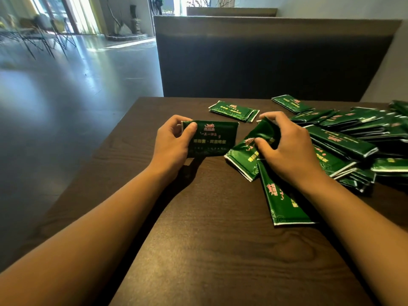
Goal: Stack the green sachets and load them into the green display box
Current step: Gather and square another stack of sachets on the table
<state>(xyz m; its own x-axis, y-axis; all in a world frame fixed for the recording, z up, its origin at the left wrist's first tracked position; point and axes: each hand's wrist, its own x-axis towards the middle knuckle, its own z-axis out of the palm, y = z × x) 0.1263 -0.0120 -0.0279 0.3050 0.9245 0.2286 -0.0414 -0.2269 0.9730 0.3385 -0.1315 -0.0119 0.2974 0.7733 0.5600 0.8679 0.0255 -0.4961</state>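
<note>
Dark wooden table. Right of centre on table, loose heap of green sachets. Left hand gripping one flat sachet just above table. Right hand pinching tilted sachet beside heap.

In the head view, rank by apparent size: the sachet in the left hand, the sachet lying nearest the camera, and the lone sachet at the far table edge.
1. Nearest sachet, largest, though nearness inflates it.
2. Sachet in the left hand.
3. Far sachet, smallest, being farthest away.
</note>
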